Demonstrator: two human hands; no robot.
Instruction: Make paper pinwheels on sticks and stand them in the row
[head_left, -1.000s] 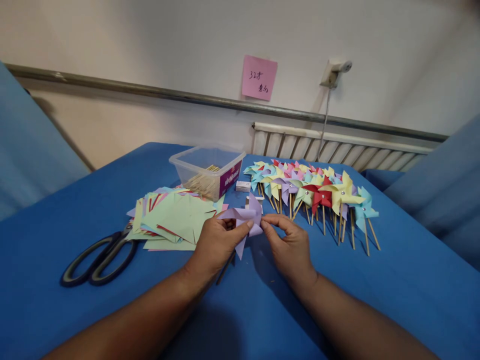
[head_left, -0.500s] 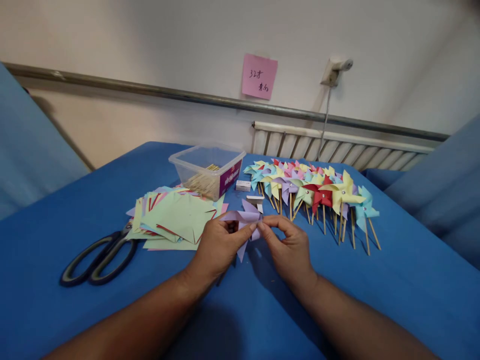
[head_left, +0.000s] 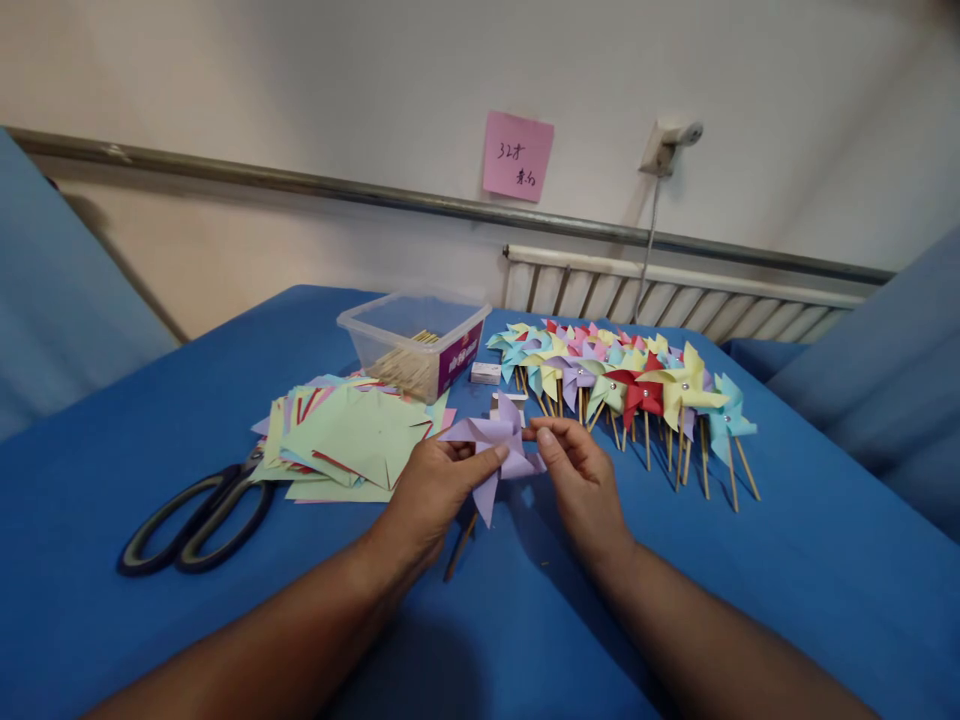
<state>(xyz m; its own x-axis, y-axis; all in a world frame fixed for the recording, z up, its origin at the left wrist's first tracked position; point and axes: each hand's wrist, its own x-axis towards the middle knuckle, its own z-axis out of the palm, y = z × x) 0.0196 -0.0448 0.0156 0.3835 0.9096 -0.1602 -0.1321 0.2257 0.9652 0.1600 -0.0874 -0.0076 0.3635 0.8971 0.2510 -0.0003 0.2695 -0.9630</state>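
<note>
Both hands meet at desk centre on one lilac pinwheel (head_left: 495, 445), held just above the blue desk (head_left: 787, 580); left hand (head_left: 435, 490) curled closed around its hub from the near-left, thumb lying across the paper, wooden stick (head_left: 460, 547) running down and toward the viewer from under the palm, long axis near-far with a slight left lean; right hand (head_left: 581, 480) to the right of the wheel, thumb and forefinger pinched on its right blade tip, other fingers loosely bent; so the wheel lies between the hands, left one carrying it, right one only at the edge; far-left of the hands a stack of cut paper squares (head_left: 345, 435), scissors (head_left: 199, 515) further left, clear tub of sticks (head_left: 416, 345) beyond, row of finished pinwheels (head_left: 637, 385) far-right, well apart from the hands
</note>
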